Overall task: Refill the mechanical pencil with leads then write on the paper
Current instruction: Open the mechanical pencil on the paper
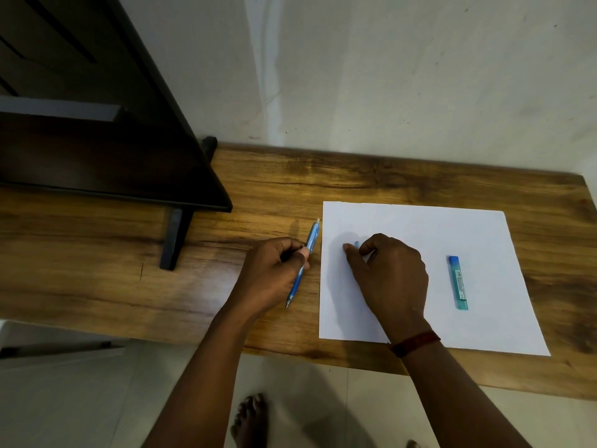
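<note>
My L hand [274, 273] grips pencil [303, 263], eraser end up-right toward R hand [386, 273], pinching small blue cap [357, 244] just beside.

wall: off-white plaster wall [403, 66], scuffed, 12 o'clock | desk: brown wood-grain tabletop [403, 176], centre to 3 o'clock, against wall | furniture: dark brown wooden panel [106, 147] on black legs, 10 o'clock, standing on desk | floor: pale tiled floor [80, 399], 6 to 8 o'clock

Blue pencil [307, 260] slanted just left of white paper [420, 227], tip toward near edge. Blue lead case [458, 282] flat on paper's right half.
</note>
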